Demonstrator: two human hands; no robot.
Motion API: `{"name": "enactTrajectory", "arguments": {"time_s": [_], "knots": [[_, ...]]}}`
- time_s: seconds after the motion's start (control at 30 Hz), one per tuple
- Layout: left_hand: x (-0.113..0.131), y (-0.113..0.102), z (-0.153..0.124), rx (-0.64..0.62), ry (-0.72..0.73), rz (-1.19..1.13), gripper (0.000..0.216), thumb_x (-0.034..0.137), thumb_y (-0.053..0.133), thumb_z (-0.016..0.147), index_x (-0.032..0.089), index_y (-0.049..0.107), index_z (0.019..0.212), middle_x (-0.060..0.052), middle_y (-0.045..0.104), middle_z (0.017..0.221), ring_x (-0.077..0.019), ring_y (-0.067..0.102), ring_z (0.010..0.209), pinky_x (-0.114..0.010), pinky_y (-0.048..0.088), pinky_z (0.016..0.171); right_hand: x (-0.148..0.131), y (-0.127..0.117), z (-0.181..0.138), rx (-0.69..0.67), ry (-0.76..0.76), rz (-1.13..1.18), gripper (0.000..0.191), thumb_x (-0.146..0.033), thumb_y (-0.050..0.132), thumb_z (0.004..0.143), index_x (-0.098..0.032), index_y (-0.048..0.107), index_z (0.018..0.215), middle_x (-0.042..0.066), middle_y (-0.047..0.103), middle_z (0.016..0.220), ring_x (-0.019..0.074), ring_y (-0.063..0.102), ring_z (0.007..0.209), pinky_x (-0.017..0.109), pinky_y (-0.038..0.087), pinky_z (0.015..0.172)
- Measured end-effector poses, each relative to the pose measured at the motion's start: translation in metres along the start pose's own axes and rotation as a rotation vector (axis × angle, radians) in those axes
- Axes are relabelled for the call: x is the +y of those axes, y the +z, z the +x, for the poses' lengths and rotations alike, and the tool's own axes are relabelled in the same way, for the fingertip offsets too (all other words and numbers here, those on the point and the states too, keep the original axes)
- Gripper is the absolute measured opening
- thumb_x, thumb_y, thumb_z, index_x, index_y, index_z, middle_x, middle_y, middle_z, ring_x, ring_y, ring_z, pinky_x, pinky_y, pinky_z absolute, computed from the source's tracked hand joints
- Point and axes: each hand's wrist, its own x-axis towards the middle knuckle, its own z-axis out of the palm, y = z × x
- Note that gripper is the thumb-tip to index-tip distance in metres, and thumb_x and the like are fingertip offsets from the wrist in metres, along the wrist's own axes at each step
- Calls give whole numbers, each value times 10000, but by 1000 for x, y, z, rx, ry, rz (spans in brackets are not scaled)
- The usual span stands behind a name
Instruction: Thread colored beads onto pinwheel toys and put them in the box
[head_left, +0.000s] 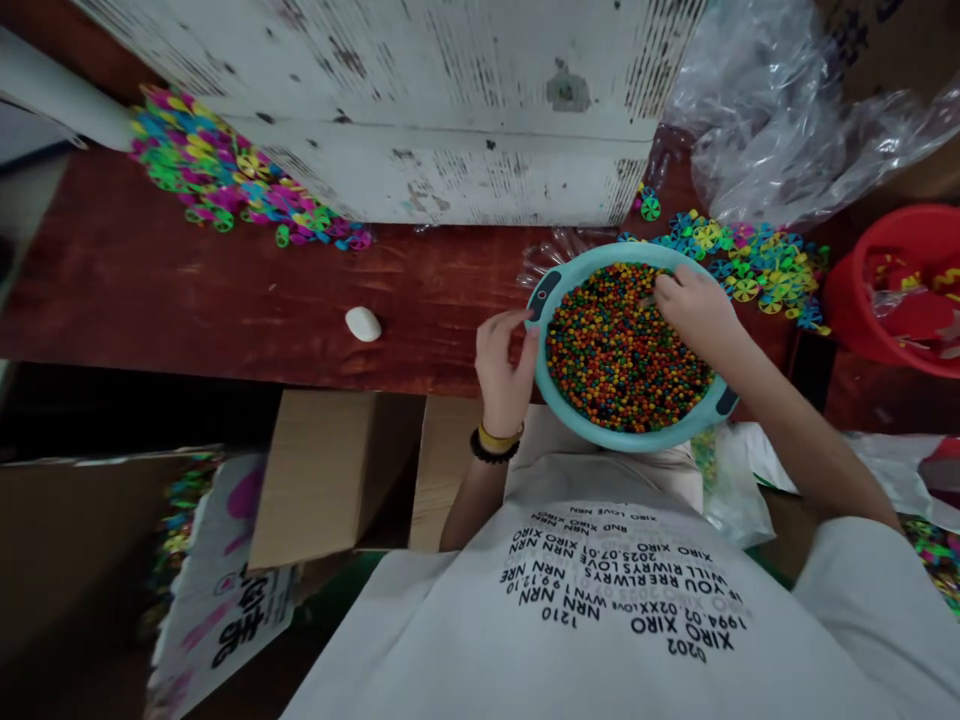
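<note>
A light blue basin (592, 432) full of small multicoloured beads (626, 350) sits at the table's front edge, close against my body. My left hand (504, 365) is at the basin's left side, its fingertips and thumb closed at the rim beside a dark handle pad (545, 294). Over the right part of the beads is my right hand (697, 312), fingers pinched together at the bead surface. A small pale bit shows by those fingertips, too small to name.
A white oval object (364, 323) lies on the reddish table (247, 320). Colourful plastic wheel pieces are piled left (217, 170) and right (757, 260). A large white box (450, 120) stands behind. At right are a red bucket (851, 285) and clear plastic (765, 110); cardboard boxes (315, 470) stand below.
</note>
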Motion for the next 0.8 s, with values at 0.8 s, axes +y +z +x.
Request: {"name": "enactTrajectory", "arguments": {"time_s": [0.8], "knots": [[4, 28, -38, 12, -58, -89, 232, 384, 503, 1064, 253, 693, 1082, -74, 641, 1200, -226, 596, 1205, -464, 491, 1094, -31, 25, 17, -237, -161, 200, 351, -32, 382, 982, -59, 728, 1032, 210, 686, 1136, 320, 594, 1088, 434, 454, 949]]}}
